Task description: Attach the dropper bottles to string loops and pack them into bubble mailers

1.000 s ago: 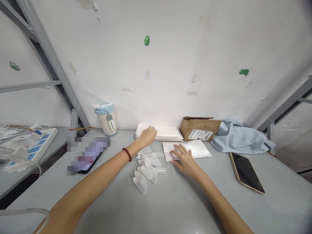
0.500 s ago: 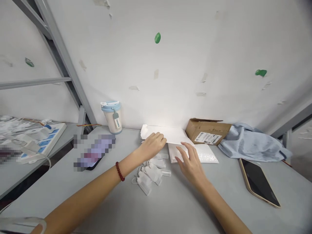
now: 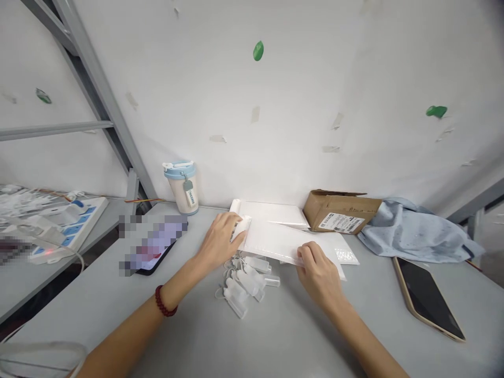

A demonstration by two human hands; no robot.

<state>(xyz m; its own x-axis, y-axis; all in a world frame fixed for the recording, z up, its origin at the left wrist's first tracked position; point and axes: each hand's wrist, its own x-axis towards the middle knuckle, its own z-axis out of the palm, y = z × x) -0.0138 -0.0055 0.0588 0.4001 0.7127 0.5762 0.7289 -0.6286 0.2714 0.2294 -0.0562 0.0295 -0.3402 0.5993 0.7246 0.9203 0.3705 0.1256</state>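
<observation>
A white padded envelope [image 3: 271,239] is held slightly raised above the table, slanting down to the right. My left hand [image 3: 220,239], with a dark red bead bracelet at its wrist, is closed on the envelope's left end, thumb in front and fingertips partly hidden. My right hand [image 3: 319,273] pinches the front edge toward its right end. Behind lies a stack of more white envelopes [image 3: 275,212], and another with a bubbly surface [image 3: 346,256] shows to the right. Below the held envelope sits a pile of small translucent plastic containers [image 3: 246,283] with loops.
A blue-lidded cup [image 3: 183,190] and a phone with a lit, blurred screen [image 3: 157,244] stand left. To the right are a brown cardboard box [image 3: 340,212], a blue-grey cloth [image 3: 417,231] and a dark-screened phone [image 3: 427,299]. A power strip [image 3: 73,231] lies far left.
An envelope has been drawn forward from the stack. My left hand has shifted left onto its end, and my right hand, fingers apart before, has closed on its front edge.
</observation>
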